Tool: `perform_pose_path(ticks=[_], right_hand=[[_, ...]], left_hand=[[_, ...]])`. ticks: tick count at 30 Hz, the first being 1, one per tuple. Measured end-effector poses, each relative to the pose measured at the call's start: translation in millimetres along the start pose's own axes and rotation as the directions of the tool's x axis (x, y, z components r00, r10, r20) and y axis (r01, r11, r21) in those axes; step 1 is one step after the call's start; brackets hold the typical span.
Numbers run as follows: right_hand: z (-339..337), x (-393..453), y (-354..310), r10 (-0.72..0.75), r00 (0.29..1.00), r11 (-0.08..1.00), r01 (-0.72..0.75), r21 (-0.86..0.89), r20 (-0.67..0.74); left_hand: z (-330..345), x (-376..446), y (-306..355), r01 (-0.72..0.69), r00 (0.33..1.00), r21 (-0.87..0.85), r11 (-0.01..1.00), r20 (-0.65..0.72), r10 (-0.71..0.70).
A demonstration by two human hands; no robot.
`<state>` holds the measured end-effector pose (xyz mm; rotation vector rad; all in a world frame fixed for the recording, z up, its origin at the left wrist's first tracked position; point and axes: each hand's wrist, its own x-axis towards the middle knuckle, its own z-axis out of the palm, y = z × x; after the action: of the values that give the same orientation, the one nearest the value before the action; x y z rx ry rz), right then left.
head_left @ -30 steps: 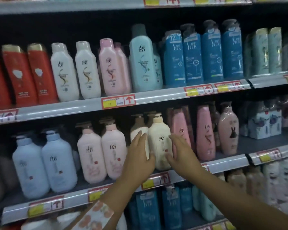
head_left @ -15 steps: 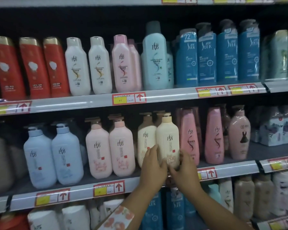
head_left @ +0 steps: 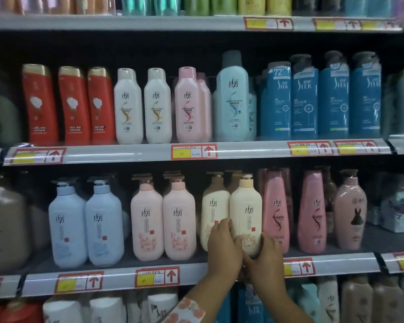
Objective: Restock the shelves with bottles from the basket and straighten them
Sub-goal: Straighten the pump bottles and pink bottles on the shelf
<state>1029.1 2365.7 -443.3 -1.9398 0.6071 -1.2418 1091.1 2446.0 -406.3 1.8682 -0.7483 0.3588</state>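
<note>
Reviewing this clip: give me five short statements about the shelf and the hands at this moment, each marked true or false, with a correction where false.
1. Both hands hold the cream pump bottle near its base. True: the left hand and the right hand grip its lower part.
2. The held bottle stands on the top shelf. False: it is on the lower middle shelf, between the pink pump bottles and the tall pink bottles.
3. Three red bottles stand on the shelf above, to the left. True.
4. The two light blue pump bottles lie on their sides. False: they stand upright.
5. The price tags carry green arrows. False: the price tag arrows are red.
</note>
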Motion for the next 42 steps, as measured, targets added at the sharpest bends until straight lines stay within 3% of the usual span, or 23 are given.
perform_pose_path(ticks=[11,16,21,28,34,37,42], right_hand=[[3.5,1.4,0.4,0.009,1.000,0.998,-0.010,-0.066,-0.010],[0.8,-2.6,0.5,0.024,1.000,0.999,-0.024,-0.041,-0.010],[-8.5,-5.9,-22.1,-0.146,0.988,0.987,0.142,-0.073,-0.049],[4.3,27.0,-87.4,-0.303,0.927,0.938,0.331,-0.104,0.221],[32.1,55.2,-123.1,-0.169,0.935,0.962,0.226,-0.156,0.310],[46.9,66.4,-131.5,-0.133,0.952,0.968,0.184,-0.169,0.277],[61.5,84.1,-137.5,-0.053,0.974,0.986,0.087,-0.146,0.220]], left_hand=[[-4.0,-6.1,-0.4,0.005,0.999,-0.015,1.000,0.043,-0.004],[-16.1,-16.5,-8.5,-0.070,0.998,-0.006,0.998,0.007,0.070],[-32.5,-17.7,-26.8,-0.047,0.999,0.003,0.999,-0.027,0.047],[-26.7,-9.4,-36.4,-0.024,1.000,0.024,0.999,0.019,0.024],[-13.3,2.1,-35.1,0.067,0.998,-0.009,0.998,-0.020,-0.067],[-14.5,-1.8,-29.9,0.112,0.994,-0.020,0.994,-0.008,-0.112],[-9.6,-1.0,-38.7,0.077,0.997,0.106,0.991,-0.029,-0.075]])
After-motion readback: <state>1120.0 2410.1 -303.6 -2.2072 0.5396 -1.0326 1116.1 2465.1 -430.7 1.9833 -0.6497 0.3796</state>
